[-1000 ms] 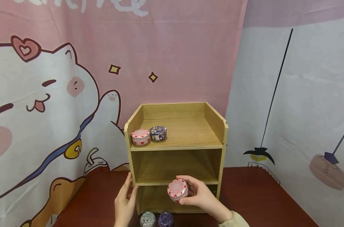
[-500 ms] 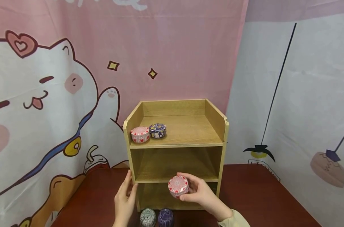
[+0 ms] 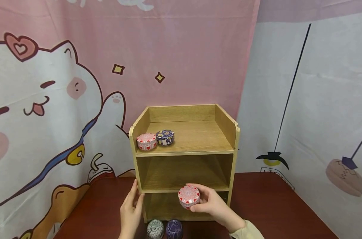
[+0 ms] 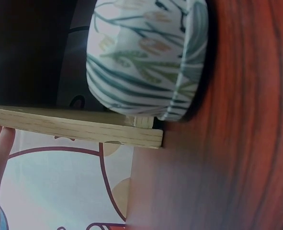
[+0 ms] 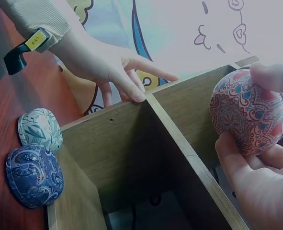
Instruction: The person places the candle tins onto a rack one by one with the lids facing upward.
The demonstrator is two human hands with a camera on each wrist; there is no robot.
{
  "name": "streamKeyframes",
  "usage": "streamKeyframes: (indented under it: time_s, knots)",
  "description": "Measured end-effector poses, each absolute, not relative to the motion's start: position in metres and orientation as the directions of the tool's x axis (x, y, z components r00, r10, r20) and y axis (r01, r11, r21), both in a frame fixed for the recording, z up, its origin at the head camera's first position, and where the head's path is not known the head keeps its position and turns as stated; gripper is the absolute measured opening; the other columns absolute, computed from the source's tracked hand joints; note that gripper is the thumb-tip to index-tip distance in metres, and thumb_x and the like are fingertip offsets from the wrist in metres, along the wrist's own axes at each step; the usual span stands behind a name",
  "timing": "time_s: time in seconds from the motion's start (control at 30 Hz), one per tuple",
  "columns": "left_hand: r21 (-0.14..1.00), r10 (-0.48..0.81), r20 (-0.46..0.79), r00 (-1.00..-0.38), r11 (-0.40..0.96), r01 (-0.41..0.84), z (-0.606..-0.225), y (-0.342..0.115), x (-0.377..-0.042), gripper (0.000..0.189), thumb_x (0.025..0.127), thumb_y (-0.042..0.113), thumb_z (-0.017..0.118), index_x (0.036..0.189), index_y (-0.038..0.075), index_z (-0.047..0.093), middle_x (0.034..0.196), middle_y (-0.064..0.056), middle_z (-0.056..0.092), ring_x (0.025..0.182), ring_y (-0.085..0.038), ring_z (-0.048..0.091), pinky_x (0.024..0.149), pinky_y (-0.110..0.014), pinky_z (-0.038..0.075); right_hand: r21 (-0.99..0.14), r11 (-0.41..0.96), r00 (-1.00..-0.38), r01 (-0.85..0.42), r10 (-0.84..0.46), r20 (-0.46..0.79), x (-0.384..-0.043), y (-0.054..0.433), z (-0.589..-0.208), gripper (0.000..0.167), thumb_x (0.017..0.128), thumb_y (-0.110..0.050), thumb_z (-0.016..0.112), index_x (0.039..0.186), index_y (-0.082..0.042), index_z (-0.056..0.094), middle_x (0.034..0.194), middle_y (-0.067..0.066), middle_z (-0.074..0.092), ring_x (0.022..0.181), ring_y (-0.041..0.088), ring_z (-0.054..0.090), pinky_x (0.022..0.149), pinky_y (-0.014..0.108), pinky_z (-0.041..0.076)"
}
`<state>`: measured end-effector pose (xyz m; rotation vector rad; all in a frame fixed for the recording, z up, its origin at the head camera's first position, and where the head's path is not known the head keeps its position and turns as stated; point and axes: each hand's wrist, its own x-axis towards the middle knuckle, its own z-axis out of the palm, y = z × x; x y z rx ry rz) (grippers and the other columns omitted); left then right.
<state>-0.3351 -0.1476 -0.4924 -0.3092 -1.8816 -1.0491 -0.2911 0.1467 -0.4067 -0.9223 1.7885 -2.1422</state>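
My right hand holds a round pink tin with red hearts between thumb and fingers, in front of the lower levels of a wooden shelf. In the right wrist view the tin shows a lacy red and teal pattern on its side. My left hand rests against the shelf's left side panel, index finger extended along it and thumb at the front edge. On the top level, at the left, another pink heart tin stands beside a dark blue patterned tin.
A green and white leaf-patterned tin and a dark purple-blue paisley tin stand on the reddish-brown table before the shelf's base. Behind hangs a printed pink and white cloth.
The head view has tilted down slightly, then shifted a little. The held tin has moved very slightly to the right. My left hand has kept its place on the shelf's side.
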Motion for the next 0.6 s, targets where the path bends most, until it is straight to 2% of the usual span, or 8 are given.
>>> streamKeyframes:
  time_s: [0.1,0.27,0.6]
  knots:
    - [0.544,-0.208,0.814,-0.542,0.6,0.587,-0.4926,-0.1476,-0.3354,0.073,0.078,-0.009,0.076,0.143,0.015,0.051,0.116,-0.013,0.067,0.093,-0.015,0.063,0.062,-0.012,0.051,-0.945,-0.235,-0.791,-0.227,-0.522,0.319,-0.2919,0.1465,-0.4071,0.074,0.081,0.004,0.073,0.14,0.019,0.031,0.126,0.014,0.058,0.11,0.018,0.06,0.091,0.028,0.051]
    - [0.554,-0.212,0.806,-0.553,0.598,0.579,-0.4933,-0.1478,-0.3357,0.076,0.079,-0.008,0.075,0.145,0.02,0.049,0.117,-0.013,0.066,0.093,-0.019,0.064,0.063,-0.011,0.051,-0.95,-0.231,-0.8,-0.211,-0.518,0.303,-0.2919,0.1465,-0.4067,0.072,0.082,0.002,0.072,0.14,0.017,0.033,0.126,0.014,0.058,0.111,0.019,0.059,0.092,0.029,0.05]
    - [0.562,-0.209,0.801,-0.561,0.588,0.582,-0.4925,-0.1476,-0.3349,0.075,0.079,-0.009,0.075,0.145,0.018,0.049,0.117,-0.014,0.066,0.095,-0.022,0.064,0.064,-0.011,0.051,-0.942,-0.276,-0.8,-0.191,-0.512,0.312,-0.2936,0.1474,-0.4098,0.068,0.084,0.002,0.069,0.14,0.017,0.032,0.124,0.013,0.058,0.109,0.019,0.06,0.089,0.029,0.052]
